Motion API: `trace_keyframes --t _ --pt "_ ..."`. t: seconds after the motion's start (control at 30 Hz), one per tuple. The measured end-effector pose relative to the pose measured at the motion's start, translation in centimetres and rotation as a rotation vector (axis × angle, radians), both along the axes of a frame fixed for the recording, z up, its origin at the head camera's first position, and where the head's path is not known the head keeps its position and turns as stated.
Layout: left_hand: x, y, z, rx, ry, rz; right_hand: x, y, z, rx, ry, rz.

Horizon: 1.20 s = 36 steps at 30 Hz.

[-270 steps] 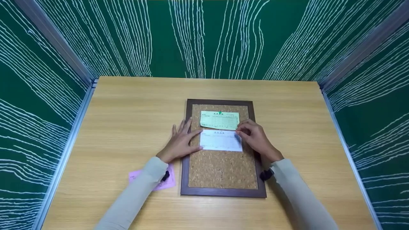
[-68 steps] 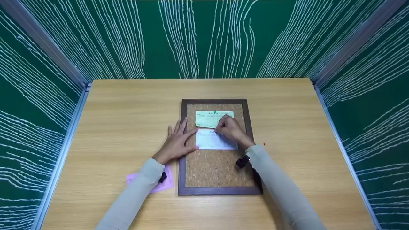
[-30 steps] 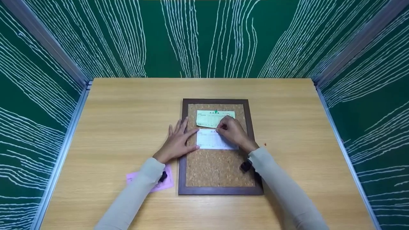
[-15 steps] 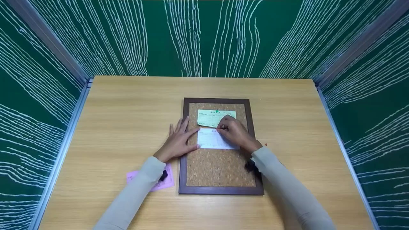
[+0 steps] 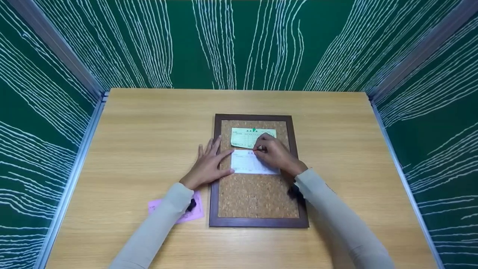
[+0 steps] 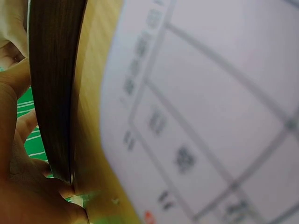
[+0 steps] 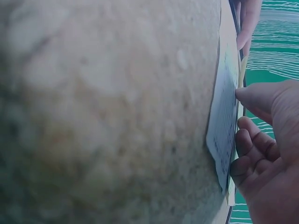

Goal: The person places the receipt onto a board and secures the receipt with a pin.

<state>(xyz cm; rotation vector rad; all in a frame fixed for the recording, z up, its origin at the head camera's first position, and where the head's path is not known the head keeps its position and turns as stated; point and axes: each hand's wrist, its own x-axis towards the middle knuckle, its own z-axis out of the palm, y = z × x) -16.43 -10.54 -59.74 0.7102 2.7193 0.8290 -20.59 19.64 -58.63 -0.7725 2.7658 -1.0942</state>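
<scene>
A cork board (image 5: 257, 194) in a dark frame lies in the middle of the wooden table. A green slip (image 5: 244, 138) sits near its top under a green pin (image 5: 254, 129). Just below it lies a white slip (image 5: 246, 166). My left hand (image 5: 218, 158) rests flat, fingers spread over the frame's left side and the white slip's left edge. My right hand (image 5: 261, 148) is curled at the top middle of the white slip, thumb and forefinger pinching a small pushpin that is mostly hidden. In the right wrist view the thumb (image 7: 261, 100) touches the white slip's (image 7: 224, 126) edge.
A pink slip (image 5: 194, 213) lies on the table left of the board, partly under my left sleeve. It fills the left wrist view, blurred (image 6: 210, 116), beside the frame's edge (image 6: 56, 93). Green patterned walls (image 5: 44, 112) enclose the table on three sides.
My right hand went from the white slip's right end to its top middle and has stayed there over the last second. The left hand has not moved.
</scene>
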Motion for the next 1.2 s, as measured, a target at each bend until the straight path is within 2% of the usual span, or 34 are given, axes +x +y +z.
trace_keyframes --t 0.7,1.2 --pt "0.06 0.00 0.14 0.004 0.011 -0.001 0.07 0.03 -0.14 0.010 -0.012 -0.063" --pt "0.02 -0.02 0.04 -0.002 0.010 0.003 -0.04 -0.23 0.04 -0.024 -0.104 -0.120"
